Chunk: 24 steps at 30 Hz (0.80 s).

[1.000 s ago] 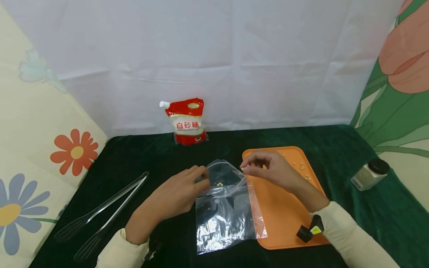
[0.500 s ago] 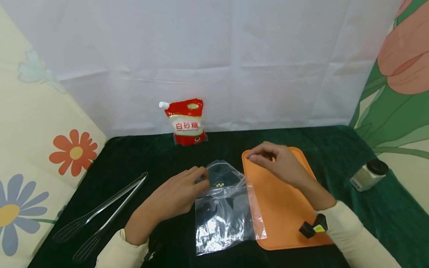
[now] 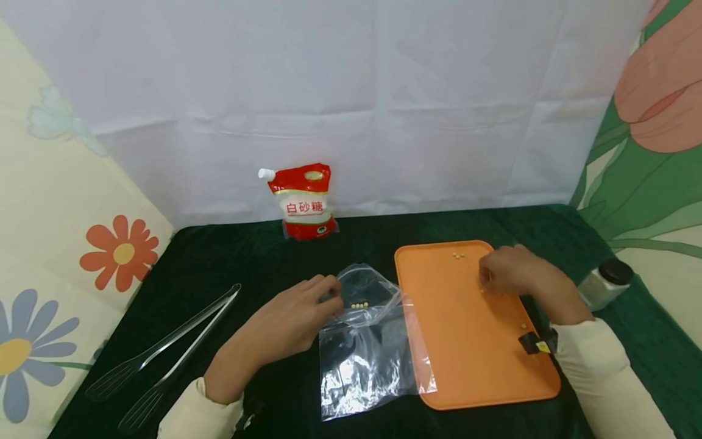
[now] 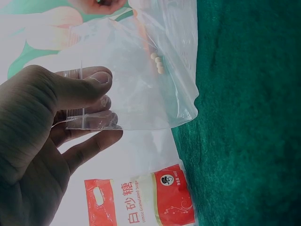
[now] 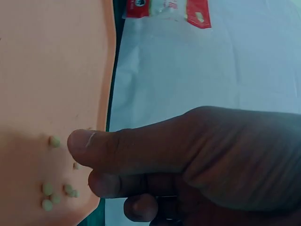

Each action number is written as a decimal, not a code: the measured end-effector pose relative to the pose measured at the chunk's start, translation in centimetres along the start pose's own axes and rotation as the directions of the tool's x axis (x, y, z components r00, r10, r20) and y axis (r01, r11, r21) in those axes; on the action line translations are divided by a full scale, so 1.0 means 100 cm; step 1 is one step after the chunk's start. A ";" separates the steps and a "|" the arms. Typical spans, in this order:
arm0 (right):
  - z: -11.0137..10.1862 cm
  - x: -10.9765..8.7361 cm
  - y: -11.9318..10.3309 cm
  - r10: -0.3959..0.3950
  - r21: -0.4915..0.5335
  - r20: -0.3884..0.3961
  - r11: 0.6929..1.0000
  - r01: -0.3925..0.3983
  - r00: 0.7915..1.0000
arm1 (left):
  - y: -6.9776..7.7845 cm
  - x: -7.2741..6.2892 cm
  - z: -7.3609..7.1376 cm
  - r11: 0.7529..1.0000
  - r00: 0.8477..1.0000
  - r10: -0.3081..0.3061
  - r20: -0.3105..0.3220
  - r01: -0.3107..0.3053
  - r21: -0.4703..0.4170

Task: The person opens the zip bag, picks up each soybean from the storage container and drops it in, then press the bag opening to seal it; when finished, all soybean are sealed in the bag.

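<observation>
My left hand pinches the top edge of a clear zip-lock bag, with the thumb on one side and fingers on the other in the left wrist view. A few pale yellow soybeans lie together inside the bag. My right hand reaches down over the far right part of the orange tray. Its thumb and forefinger are bent toward each other, slightly apart, beside several loose soybeans on the tray. No bean shows held between them.
A red and white sugar pouch with a white cap stands at the back. Metal tongs lie at the left. A black-lidded jar stands right of the tray, near my right wrist. Green cloth covers the table.
My right hand, which held a soybean near the bag's mouth, has let it go and moved right over the tray. My left hand keeps its hold on the bag.
</observation>
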State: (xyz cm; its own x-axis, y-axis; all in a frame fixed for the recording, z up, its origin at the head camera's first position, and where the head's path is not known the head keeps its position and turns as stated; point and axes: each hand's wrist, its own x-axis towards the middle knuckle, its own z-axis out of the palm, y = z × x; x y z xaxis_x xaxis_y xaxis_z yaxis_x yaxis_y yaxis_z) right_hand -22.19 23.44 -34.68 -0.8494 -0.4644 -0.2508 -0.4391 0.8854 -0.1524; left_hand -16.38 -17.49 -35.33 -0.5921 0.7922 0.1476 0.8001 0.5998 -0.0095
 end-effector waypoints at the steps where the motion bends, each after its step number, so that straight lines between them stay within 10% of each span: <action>1: 0.001 0.000 0.002 0.000 0.002 0.013 1.000 0.000 1.000 | 0.000 0.000 0.000 1.000 1.000 0.001 -0.002 -0.001 0.000; 17: 0.017 0.017 0.007 -0.065 0.133 -0.068 0.988 0.074 0.996 | 0.000 -0.001 -0.001 1.000 0.999 0.017 -0.026 -0.018 -0.005; 20: 0.018 0.021 0.003 -0.154 0.292 -0.174 0.935 0.201 0.973 | 0.000 -0.002 -0.001 1.000 0.999 0.019 -0.030 -0.019 -0.007; 24: 0.019 0.027 -0.007 -0.228 0.527 -0.314 0.766 0.369 0.922 | -0.001 -0.002 -0.001 1.000 0.999 0.020 -0.034 -0.021 -0.007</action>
State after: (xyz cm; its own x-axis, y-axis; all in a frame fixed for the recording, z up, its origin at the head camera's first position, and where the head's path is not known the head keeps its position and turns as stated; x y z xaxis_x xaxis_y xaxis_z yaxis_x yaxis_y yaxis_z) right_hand -23.58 21.49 -37.09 -0.7745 -0.6241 0.1035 -0.4953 0.4965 -0.7129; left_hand -16.30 -17.71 -35.31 -0.5721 0.8000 0.1806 0.8128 0.5825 -0.0052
